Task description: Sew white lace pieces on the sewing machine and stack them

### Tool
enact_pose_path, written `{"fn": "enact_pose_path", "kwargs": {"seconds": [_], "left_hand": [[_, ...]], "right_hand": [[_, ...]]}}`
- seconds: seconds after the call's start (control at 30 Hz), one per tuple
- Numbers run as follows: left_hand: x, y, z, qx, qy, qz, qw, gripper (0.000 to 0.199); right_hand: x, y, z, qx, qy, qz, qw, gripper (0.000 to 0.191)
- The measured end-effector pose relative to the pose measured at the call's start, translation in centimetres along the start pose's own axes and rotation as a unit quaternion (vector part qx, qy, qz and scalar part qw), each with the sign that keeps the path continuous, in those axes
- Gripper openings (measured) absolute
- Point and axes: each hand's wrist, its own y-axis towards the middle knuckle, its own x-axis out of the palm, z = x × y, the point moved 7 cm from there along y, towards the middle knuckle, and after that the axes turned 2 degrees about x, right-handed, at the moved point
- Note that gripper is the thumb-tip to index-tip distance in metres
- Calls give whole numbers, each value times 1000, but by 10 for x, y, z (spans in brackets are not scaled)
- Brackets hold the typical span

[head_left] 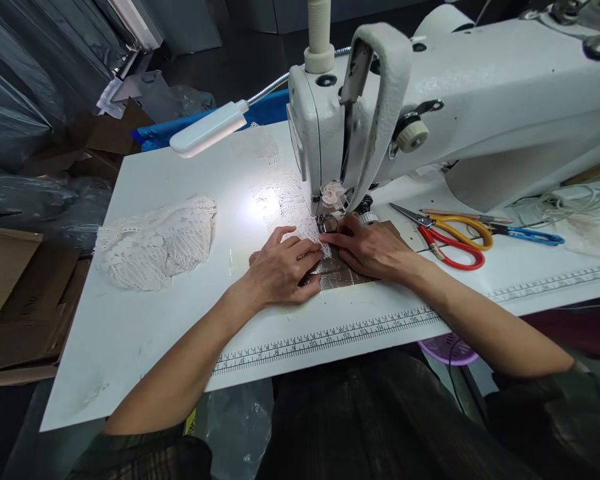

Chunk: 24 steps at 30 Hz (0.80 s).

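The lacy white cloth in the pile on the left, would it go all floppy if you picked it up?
The lacy pile would probably flop and droop, since it already lies in soft, crumpled folds. It's likely light, because it looks thin and full of little holes. Those holes might snag on something pointy.

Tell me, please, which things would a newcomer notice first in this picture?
Probably the big white sewing machine, which fills the upper right, and the bright glow of the slim lamp on the white table to its left. Next, the red-and-yellow-handled scissors right of the hands, and the heap of white lace at the left.
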Motion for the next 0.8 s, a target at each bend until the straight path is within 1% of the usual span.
{"fn": "enact_pose_path", "kwargs": {"seconds": [0.1,0.27,0.47,0.63,0.8], "left_hand": [[2,0,-2,-11,1,-6,1000,30],[5,1,-4,-35,3,-17,999,34],[7,3,-7,-55,21,-23,998,37],[8,4,-9,-61,32,-19,997,38],[11,6,-12,-80,32,-29,996,38]], "right_hand": [[0,-1,1,10,-8,-3,1000,41],[0,-5,-1,-32,16,-1,999,42],[5,-4,2,-22,15,3,1000,45],[6,-7,2,-33,37,23,999,40],[4,-8,-3,-16,10,32,999,42]]}}
